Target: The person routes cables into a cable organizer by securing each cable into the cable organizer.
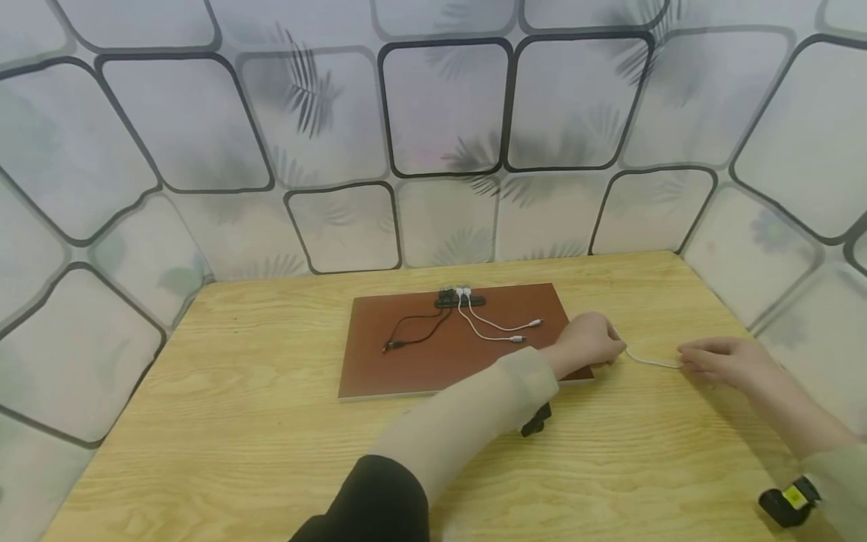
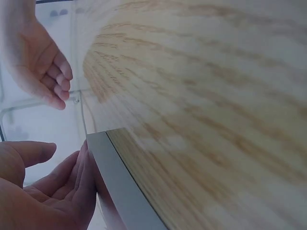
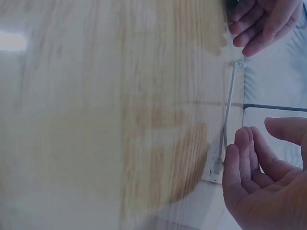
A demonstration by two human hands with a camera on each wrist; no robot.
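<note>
A thin white cable (image 1: 650,363) stretches across the wooden table between my two hands. My left hand (image 1: 591,340) is at the right edge of a brown board (image 1: 413,369), near one end of the cable. The left wrist view shows that hand's fingers (image 2: 79,177) along the board's pale edge, thumb held apart. To the right, my right hand (image 1: 728,363) has its fingertips beside the cable's other end. In the right wrist view its fingers (image 3: 242,153) are loosely bent, with the thumb apart from them. The cable (image 3: 229,105) runs past those fingertips, and they partly hide it.
On the board's far side sits a black strip (image 1: 460,301) with plugs in it. Two white cables (image 1: 497,328) and black cables (image 1: 413,318) trail from it over the board. Patterned panels (image 1: 447,218) enclose the table (image 1: 244,421) at the back and sides.
</note>
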